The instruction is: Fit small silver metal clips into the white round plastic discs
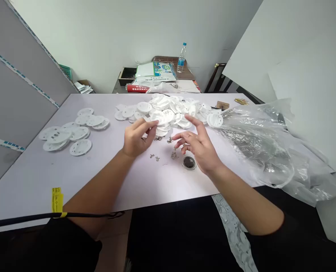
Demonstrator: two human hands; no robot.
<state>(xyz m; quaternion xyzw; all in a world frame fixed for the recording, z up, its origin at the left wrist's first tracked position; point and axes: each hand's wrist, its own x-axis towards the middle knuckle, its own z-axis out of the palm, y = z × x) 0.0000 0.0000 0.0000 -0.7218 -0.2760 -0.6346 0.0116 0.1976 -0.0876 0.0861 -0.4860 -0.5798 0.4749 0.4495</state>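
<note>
My left hand (138, 136) is over the middle of the table, thumb and index finger drawn together in a pinch. Its fingertips overlap the front edge of a large pile of white perforated discs (168, 115); whatever lies between them, if anything, cannot be made out. To its right, my right hand (198, 145) has its index finger stretched out and the others loosely bent and apart. Under and between the hands lie several small shiny metal pieces (157, 158), too small to name. A round dark-centred dish with a clear rim (189, 162) sits beside my right palm.
More white discs (62, 136) lie at the table's left. Clear plastic bags (258, 143) cover the right side. Brass-coloured pieces (241, 101) and a brown block (222, 105) lie far right. A water bottle (182, 58) stands behind; a black cable (23, 218) crosses the front left.
</note>
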